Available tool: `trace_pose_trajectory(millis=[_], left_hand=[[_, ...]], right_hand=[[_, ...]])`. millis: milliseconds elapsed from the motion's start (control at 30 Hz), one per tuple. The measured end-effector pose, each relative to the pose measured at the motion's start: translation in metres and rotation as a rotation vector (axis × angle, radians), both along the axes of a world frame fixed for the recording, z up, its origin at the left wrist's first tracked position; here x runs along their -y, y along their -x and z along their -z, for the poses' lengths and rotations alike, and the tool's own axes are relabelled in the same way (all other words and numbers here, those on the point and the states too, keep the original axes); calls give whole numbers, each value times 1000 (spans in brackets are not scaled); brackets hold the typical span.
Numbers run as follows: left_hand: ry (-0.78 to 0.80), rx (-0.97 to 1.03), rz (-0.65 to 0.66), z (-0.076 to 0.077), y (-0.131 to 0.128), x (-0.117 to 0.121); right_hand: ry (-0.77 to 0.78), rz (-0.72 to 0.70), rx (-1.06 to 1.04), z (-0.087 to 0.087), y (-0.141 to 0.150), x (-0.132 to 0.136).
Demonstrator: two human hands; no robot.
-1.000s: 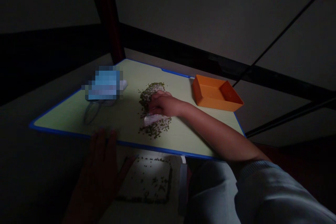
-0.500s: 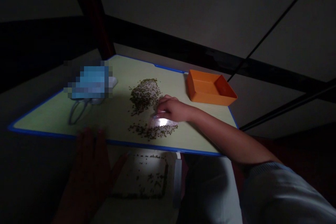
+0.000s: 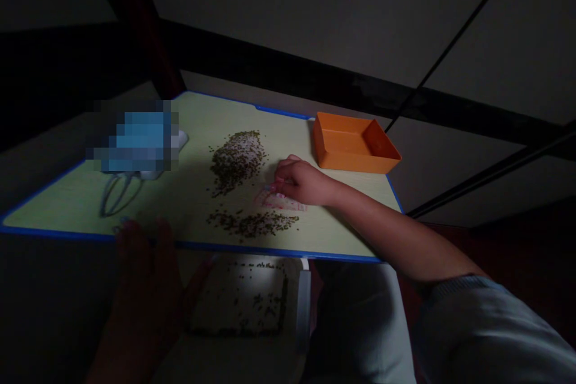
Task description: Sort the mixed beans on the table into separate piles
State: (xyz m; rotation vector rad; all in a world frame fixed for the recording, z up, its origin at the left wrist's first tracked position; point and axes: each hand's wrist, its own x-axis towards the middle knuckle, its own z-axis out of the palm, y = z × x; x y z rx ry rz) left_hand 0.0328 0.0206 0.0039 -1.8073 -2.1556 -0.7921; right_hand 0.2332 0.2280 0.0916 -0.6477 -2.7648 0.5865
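Observation:
My right hand (image 3: 303, 181) is closed on a clear plastic piece with pink markings and a curved edge, like a protractor (image 3: 288, 203). It stands on the pale tabletop (image 3: 333, 222), just behind a small strip of dark green beans and white grains (image 3: 252, 224). A larger mixed heap of the same beans and grains (image 3: 238, 159) lies beyond, left of that hand. In deep shadow at the table's front edge, my left hand (image 3: 144, 294) has its fingers apart and holds nothing that I can see. Below the edge, a pale container (image 3: 305, 300) has dark beans scattered over its bottom.
An orange open box (image 3: 355, 153) stands at the back right of the table. On the left lies a pixelated blue object (image 3: 141, 135) with a grey cord loop (image 3: 119, 195) before it. The table has a blue rim (image 3: 288, 252). My legs are under its right side.
The view has shifted slightly, so the table sits further left. The bright glare on the plastic piece is gone, and it has drawn back from the front strip of beans.

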Motion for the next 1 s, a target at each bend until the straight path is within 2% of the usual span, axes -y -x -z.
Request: trace_pose_trajectory(millis=[167,267,400,467,600,733,1000], left_hand=[[-12,-61,35,3,0,-6],[18,-68,19,5,5,-5],[41,-82,-2,7,8,-2],[42,-79,9,6,7,-2],[34,-55,11,4,2,-3],[34,-55,9,2,-2,-5],[54,-63,15,-1,-1,-6]], right_hand=[[19,-36,-58,-12,-34,4],[118,-81,-77,-17,-58,6],[249,-10,-24,-19,-78,7],[275,8,10,-19,-81,8],[276,-42,63,-17,-80,9],[231,-80,120,-15,-78,12],[116,-63,215,-20,-71,22]])
